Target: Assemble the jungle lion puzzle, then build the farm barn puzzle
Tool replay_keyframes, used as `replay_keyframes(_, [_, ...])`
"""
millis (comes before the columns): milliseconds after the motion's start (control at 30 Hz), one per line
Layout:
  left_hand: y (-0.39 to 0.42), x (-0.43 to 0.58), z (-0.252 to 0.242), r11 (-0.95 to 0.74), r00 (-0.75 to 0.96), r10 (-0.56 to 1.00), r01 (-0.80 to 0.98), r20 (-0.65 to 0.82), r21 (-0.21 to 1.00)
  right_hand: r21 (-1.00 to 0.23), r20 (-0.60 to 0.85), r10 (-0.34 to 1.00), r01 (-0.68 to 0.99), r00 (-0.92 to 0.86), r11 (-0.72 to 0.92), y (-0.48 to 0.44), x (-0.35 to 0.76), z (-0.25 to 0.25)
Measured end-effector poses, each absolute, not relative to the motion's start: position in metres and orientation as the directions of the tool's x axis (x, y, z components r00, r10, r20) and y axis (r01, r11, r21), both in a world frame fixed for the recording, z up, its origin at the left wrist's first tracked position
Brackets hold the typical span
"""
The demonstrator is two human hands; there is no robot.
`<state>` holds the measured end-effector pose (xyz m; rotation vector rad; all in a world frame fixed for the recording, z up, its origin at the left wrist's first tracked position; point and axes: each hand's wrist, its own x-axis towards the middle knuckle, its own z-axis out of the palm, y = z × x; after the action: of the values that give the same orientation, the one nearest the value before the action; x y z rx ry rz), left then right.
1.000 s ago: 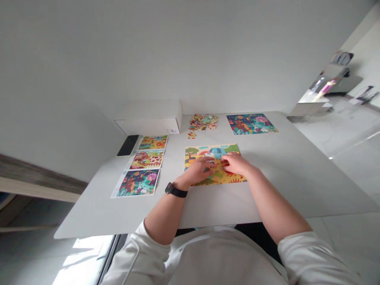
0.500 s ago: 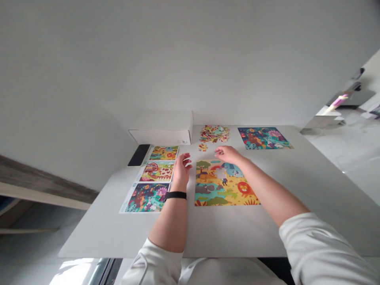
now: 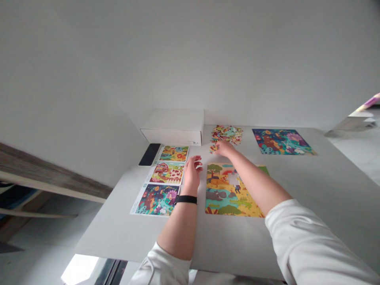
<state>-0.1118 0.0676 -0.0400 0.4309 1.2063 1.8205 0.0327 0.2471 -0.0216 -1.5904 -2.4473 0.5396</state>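
1. Pale grey wall (image 3: 252, 63) rises behind the table (image 3: 299, 186), which stands right up against it.
2. Toward the near side lies the puzzle (image 3: 227, 200), flat, a yellow animal scene with a pale patch (image 3: 234, 178) in its far half. The right forearm (image 3: 258, 180) crosses above it and hides part of its right side from me.
3. The right hand (image 3: 225, 148) is beyond the puzzle's far edge, at a few pieces (image 3: 212, 149). Its fingers are drawn together; I cannot tell whether they have hold of one.
4. Just behind that hand sits the pile (image 3: 229, 133), mixed bits heaped near the far edge.
5. The left hand (image 3: 192, 172) is at the right edge of the sheet (image 3: 166, 173), half open, fingers loosely curled, nothing to be seen in it. Whether it touches anything, I cannot tell. A black band (image 3: 187, 199) circles that wrist.
6. Three pictures run down the sheet, far to near. A phone (image 3: 149, 154) lies by its far left corner, with a box (image 3: 173, 122) behind.
7. Far right, a dark puzzle (image 3: 282, 141) lies flat.
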Motion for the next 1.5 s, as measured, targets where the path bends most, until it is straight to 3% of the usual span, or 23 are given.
replay_keyframes(100, [0.067,-0.108,-0.037,-0.156,-0.539,0.828,-0.485,-0.154,0.860,-0.471,0.002,0.924,0.815,-0.381,0.337,0.242,0.036,-0.022])
replay_keyframes(200, [0.065,-0.106,-0.034,-0.152,-0.519,0.846,-0.457,-0.124,0.877,-0.635,0.093,0.937,0.705,-0.336,0.315,0.233,0.049,-0.021])
replay_keyframes(333, [0.063,-0.102,-0.030,-0.151,-0.522,0.849,-0.385,-0.080,0.910,-0.884,0.158,0.937,0.379,-0.310,0.274,0.211,0.084,-0.015])
replay_keyframes(433, [0.063,-0.098,-0.028,-0.164,-0.498,0.867,-0.300,-0.008,0.940,-0.977,0.118,0.949,0.139,-0.291,0.164,0.183,0.119,-0.010])
replay_keyframes(600, [0.064,-0.085,-0.027,-0.168,-0.393,0.917,-0.216,0.072,0.962,-0.997,0.038,0.977,-0.080,-0.208,0.022,0.130,0.166,-0.010])
replay_keyframes(833, [0.049,-0.058,-0.020,-0.138,-0.169,0.978,-0.070,0.125,0.988,-0.968,-0.047,0.986,-0.236,-0.157,-0.083,0.092,0.180,-0.025])
replay_keyframes(1100, [0.034,-0.036,-0.022,-0.076,-0.016,0.997,-0.006,0.076,0.997,-0.976,-0.048,0.960,-0.192,-0.276,-0.104,0.072,0.168,-0.022])
replay_keyframes(1500, [0.034,-0.038,-0.020,-0.030,-0.058,0.998,-0.064,0.026,0.997,-0.986,-0.005,0.963,-0.161,-0.271,-0.051,0.071,0.168,-0.025])
